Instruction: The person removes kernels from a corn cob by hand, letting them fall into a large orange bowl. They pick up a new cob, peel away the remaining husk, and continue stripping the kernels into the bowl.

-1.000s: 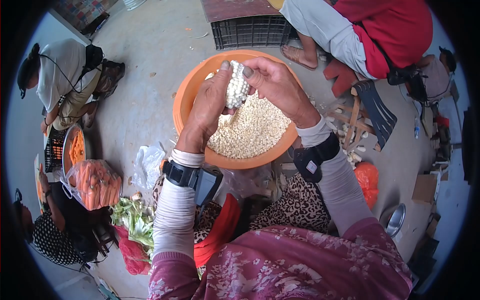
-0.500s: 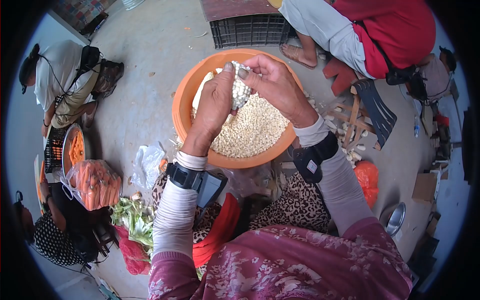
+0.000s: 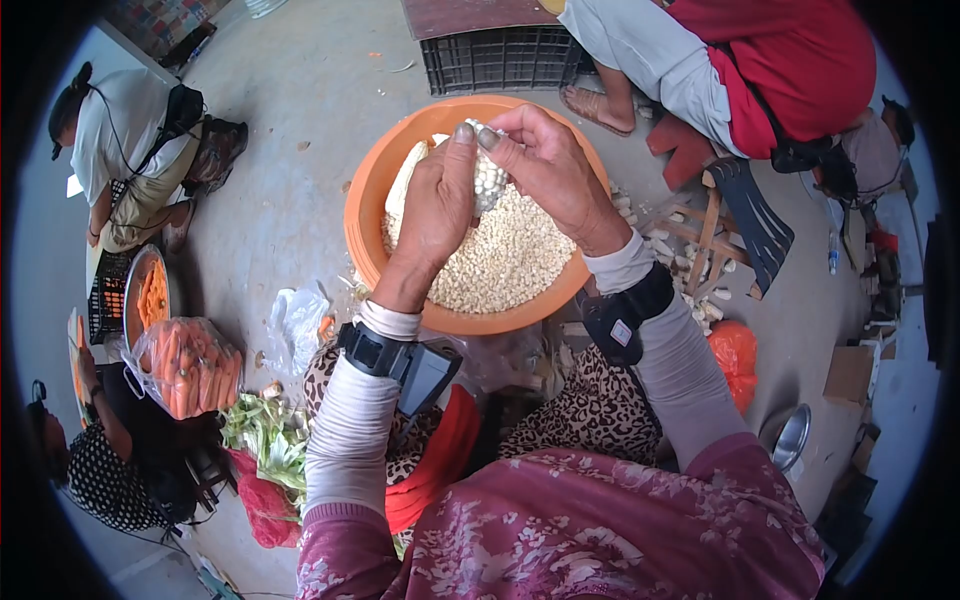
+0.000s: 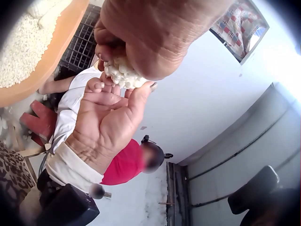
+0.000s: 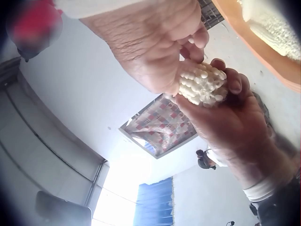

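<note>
A white corn cob with rows of kernels is held between both hands above an orange basin. My left hand wraps its fingers round the cob from the left, thumb on top. From the other side my right hand grips it, its thumb lying close to the left thumb. In the right wrist view the kernelled end of the cob faces the camera. Loose kernels cover the basin's bottom, and another cob lies at its left inside. The hands hide part of the held cob.
Right of the basin stands a wooden folding stool among scattered cob pieces. A black crate is beyond the basin. At left are bagged carrots, a metal bowl of cut carrot and corn husks. Other people sit around.
Both hands keep hold of the cob. The left hand has shifted slightly right, uncovering more of the cob lying in the basin. At far left a person has shifted slightly.
</note>
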`<state>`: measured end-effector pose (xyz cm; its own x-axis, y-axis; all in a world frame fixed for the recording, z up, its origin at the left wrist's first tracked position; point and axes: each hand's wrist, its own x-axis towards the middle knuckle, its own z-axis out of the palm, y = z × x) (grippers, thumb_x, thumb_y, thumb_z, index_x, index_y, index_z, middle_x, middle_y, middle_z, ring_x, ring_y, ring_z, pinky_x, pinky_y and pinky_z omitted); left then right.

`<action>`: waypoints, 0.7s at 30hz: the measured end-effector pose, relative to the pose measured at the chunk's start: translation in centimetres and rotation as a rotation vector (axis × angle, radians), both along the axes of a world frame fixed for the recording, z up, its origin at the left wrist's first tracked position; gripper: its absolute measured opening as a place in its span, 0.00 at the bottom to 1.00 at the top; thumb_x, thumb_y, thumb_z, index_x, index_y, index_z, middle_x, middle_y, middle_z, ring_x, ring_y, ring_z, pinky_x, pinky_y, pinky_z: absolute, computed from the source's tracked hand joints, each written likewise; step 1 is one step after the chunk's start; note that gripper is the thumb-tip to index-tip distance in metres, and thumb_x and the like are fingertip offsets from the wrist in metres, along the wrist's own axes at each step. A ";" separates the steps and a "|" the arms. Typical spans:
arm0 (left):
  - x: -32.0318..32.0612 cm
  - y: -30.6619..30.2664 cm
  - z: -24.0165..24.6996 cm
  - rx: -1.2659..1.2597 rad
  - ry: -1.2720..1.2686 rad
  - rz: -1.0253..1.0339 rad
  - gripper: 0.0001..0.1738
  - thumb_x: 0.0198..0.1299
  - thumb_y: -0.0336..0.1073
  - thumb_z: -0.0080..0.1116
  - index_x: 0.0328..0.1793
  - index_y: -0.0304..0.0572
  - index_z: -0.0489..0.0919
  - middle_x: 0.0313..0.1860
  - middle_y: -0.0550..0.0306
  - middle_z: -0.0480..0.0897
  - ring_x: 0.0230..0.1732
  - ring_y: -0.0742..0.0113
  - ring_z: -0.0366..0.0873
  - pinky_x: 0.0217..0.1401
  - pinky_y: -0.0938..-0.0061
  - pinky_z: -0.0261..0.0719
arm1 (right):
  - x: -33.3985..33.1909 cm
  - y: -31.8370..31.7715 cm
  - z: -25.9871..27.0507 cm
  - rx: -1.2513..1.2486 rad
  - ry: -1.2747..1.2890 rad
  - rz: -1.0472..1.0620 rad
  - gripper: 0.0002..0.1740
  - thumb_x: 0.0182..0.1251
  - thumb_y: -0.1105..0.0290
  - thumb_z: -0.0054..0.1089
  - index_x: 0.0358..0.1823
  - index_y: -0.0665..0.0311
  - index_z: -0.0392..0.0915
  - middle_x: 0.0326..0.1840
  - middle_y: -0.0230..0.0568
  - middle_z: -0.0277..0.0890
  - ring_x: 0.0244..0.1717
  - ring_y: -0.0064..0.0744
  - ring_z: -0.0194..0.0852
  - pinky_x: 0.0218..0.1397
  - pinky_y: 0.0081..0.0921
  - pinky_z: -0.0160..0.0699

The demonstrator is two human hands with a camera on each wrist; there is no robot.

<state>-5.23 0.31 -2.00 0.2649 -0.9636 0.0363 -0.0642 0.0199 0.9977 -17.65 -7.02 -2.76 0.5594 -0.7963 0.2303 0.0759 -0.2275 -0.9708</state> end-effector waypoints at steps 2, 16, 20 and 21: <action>0.1 0.0 -0.1 -0.002 -0.003 -0.004 0.30 0.72 0.54 0.33 0.33 0.35 0.74 0.16 0.61 0.70 0.14 0.77 0.67 0.16 0.81 0.66 | 0.0 0.1 0.1 0.020 0.024 -0.028 0.17 0.64 0.62 0.61 0.42 0.70 0.72 0.33 0.36 0.75 0.34 0.20 0.71 0.38 0.20 0.73; 2.0 0.2 0.8 0.264 0.514 -0.249 0.33 0.68 0.63 0.29 0.50 0.41 0.73 0.27 0.53 0.79 0.20 0.75 0.74 0.11 0.89 0.61 | -1.6 0.0 2.6 0.130 -0.079 0.383 0.23 0.63 0.71 0.53 0.60 0.71 0.65 0.48 0.38 0.72 0.46 0.24 0.72 0.50 0.21 0.73; 2.3 0.4 1.2 0.232 0.695 -0.279 0.40 0.65 0.68 0.28 0.51 0.35 0.72 0.30 0.51 0.80 0.20 0.74 0.76 0.12 0.89 0.64 | -1.7 -0.4 2.1 0.053 -0.108 0.375 0.28 0.58 0.78 0.57 0.61 0.71 0.64 0.46 0.38 0.72 0.46 0.25 0.72 0.52 0.21 0.74; 2.3 0.4 1.4 0.219 0.719 -0.239 0.40 0.65 0.69 0.27 0.50 0.35 0.72 0.28 0.51 0.80 0.18 0.75 0.74 0.12 0.88 0.63 | -1.8 -0.5 2.2 0.053 -0.110 0.374 0.28 0.58 0.78 0.57 0.61 0.71 0.64 0.46 0.38 0.72 0.46 0.25 0.72 0.52 0.21 0.74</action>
<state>-2.94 0.67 -0.64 -0.0643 -0.9627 -0.2629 0.5791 -0.2505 0.7758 -19.44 -7.49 -0.55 0.7876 -0.5543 0.2691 0.2482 -0.1143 -0.9619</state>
